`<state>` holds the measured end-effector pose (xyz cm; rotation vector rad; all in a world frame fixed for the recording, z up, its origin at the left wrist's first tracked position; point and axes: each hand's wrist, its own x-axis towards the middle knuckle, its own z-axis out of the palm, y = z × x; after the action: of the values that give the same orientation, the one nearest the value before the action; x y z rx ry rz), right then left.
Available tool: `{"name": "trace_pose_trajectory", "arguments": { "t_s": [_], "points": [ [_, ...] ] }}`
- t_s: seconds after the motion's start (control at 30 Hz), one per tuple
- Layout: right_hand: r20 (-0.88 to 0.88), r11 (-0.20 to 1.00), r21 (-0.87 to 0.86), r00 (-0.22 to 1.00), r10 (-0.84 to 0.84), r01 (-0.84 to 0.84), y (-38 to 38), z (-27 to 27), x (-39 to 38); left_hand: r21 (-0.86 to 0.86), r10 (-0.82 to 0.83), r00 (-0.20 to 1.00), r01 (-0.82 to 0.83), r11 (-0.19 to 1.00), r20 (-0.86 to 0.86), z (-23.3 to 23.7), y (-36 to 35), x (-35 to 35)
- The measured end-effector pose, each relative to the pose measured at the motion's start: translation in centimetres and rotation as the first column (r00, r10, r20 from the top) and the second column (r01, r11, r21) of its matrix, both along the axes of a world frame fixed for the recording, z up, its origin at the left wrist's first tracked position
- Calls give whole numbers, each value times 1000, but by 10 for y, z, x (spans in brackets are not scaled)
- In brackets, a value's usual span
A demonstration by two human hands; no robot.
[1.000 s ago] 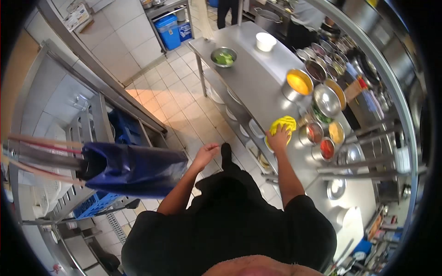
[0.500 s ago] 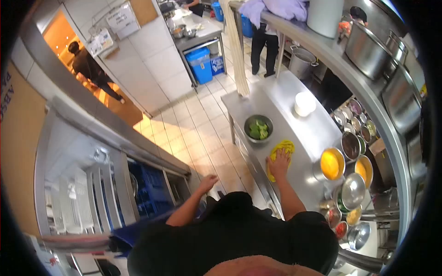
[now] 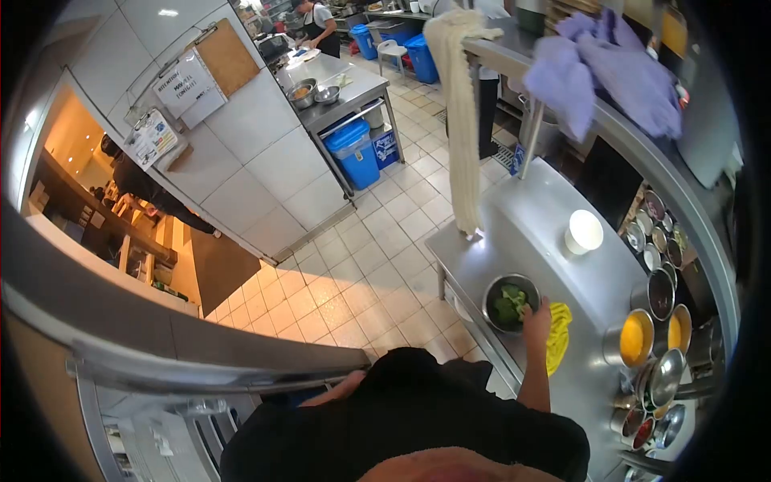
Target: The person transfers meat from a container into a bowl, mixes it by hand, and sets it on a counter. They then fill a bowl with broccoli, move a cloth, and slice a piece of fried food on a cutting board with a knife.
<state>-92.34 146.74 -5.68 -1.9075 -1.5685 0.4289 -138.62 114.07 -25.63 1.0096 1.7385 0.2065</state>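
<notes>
My right hand point(image 3: 538, 318) grips the right rim of a metal bowl point(image 3: 488, 304) that holds green broccoli point(image 3: 509, 304). The bowl stands near the left edge of the steel counter point(image 3: 518, 229). Just right of my right hand lies a crumpled yellow cloth point(image 3: 558, 337). My left hand point(image 3: 350, 384) is low at the left, by the steel frame; its fingers are mostly hidden.
A white tub point(image 3: 584, 232) stands farther up the counter. Pots with orange contents point(image 3: 632, 339) are at the right. A pale cloth point(image 3: 462, 128) hangs from the shelf holding purple cloths point(image 3: 594, 72). A person point(image 3: 320, 30) stands far back; another is in the doorway.
My right hand has left the yellow cloth and taken hold of the bowl's rim. My left hand has moved back toward my body. The view has shifted, showing more of the room ahead.
</notes>
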Motion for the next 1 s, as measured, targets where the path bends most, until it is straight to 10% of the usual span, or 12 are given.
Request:
{"name": "trace_pose_trajectory", "arguments": {
  "t_s": [0.1,0.13,0.23,0.4,0.67,0.8,0.87,0.93,1.0],
  "points": [
    [-10,984,-174,1000,-28,26,10,-13,0,232,-120,982,152,961,-146,0,85,-85],
    [-57,984,-180,998,5,-15,13,-24,2,-58,-15,978,3,998,-210,35,127,-101],
    [-348,933,-336,937,4,-129,20,18,-31,273,-61,890,203,940,-452,22,202,-161],
    [-423,893,-331,894,149,-305,61,-9,-89,211,220,974,-205,956,-50,85,299,-162],
    [-838,681,-349,540,82,-644,190,4,-331,-11,-275,942,278,960,-190,75,311,-261],
    [-886,640,-320,460,59,-699,268,12,-412,250,-96,925,198,948,-369,-15,256,-366],
    [-867,641,-369,499,24,-673,303,13,-445,264,100,940,-11,965,-326,21,250,-382],
    [-847,645,-399,531,13,-652,334,15,-465,-108,828,548,-836,538,-122,82,273,-358],
    [-832,653,-413,555,14,-635,366,13,-484,-163,848,518,-852,499,-114,68,264,-363]
  ]
}}
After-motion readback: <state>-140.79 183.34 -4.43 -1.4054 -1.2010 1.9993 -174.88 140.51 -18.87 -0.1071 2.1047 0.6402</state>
